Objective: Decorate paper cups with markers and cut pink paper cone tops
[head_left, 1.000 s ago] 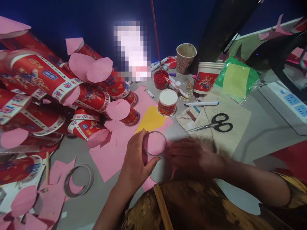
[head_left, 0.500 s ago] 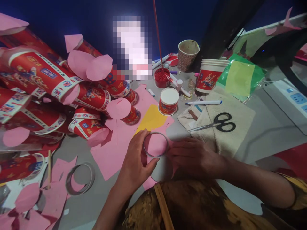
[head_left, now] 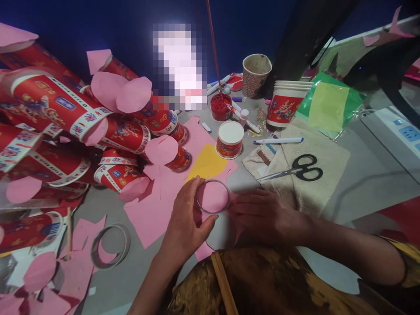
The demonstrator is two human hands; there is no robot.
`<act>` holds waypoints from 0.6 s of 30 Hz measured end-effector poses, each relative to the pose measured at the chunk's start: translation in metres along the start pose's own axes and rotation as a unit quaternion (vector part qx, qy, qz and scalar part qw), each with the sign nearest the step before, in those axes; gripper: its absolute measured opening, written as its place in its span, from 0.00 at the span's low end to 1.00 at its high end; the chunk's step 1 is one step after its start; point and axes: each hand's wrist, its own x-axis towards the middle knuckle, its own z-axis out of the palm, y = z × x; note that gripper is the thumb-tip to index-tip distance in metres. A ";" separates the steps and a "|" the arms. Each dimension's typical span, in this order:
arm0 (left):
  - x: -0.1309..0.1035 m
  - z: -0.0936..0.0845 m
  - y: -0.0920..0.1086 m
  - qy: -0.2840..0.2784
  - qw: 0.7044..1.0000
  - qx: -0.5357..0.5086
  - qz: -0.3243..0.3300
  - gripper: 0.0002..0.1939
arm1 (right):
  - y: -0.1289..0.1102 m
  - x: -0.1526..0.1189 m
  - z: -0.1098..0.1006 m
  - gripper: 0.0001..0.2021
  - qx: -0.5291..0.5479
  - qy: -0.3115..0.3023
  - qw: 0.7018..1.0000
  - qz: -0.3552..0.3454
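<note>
Near the front edge of the table, my left hand (head_left: pixel 183 216) curves its thumb and fingers around a grey ring (head_left: pixel 229 197), which lies flat on a pink paper sheet (head_left: pixel 157 214). Pink paper shows through the ring's middle. Just below the ring a round cut-out in the sheet bares the grey table. My right hand (head_left: pixel 267 216) rests flat on the right side of the sheet, fingers stretched out toward the ring; its fingertips are in shadow. A second, wider ring (head_left: pixel 95 251) lies to the left, over pink scraps.
Stacked red paper cups (head_left: pixel 59 100) with pink paper pieces crowd the left. Ahead stand a white-topped tub (head_left: pixel 229 140) and a pot of red paint (head_left: pixel 220 111) with a stick. Scissors (head_left: pixel 293 168) and a marker (head_left: pixel 278 141) lie on a beige cloth (head_left: pixel 324 162) at right.
Hardly anything differs. Both hands and the ring keep their places, and the view has shifted very slightly.
</note>
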 end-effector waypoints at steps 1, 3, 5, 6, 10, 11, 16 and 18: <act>0.000 0.000 0.000 -0.002 1.000 0.002 -0.001 0.45 | 0.000 -0.001 0.001 0.11 0.000 0.000 1.000 0.002; 0.000 0.001 0.000 -0.005 1.000 0.006 -0.006 0.45 | 0.000 -0.001 0.003 0.11 0.000 0.003 1.000 0.003; 0.000 0.001 0.001 -0.003 1.000 0.011 -0.010 0.44 | 0.001 -0.001 0.004 0.12 -0.003 0.003 1.000 -0.001; 0.000 0.001 0.001 -0.001 1.000 0.013 -0.011 0.43 | 0.001 0.000 0.004 0.12 -0.005 0.002 1.000 -0.004; -0.001 0.003 0.001 0.009 0.999 0.024 -0.021 0.44 | 0.002 0.000 0.006 0.11 -0.012 0.015 1.000 -0.015; -0.001 0.004 0.001 0.010 0.999 0.026 -0.023 0.44 | 0.002 0.000 0.006 0.11 -0.013 0.019 1.000 -0.016; -0.002 0.005 -0.003 0.015 0.999 0.037 -0.026 0.45 | 0.002 -0.002 0.006 0.12 -0.013 0.017 1.000 -0.012; -0.002 0.005 -0.005 0.007 0.999 0.043 -0.024 0.46 | 0.002 -0.001 0.005 0.12 -0.016 0.011 1.000 -0.011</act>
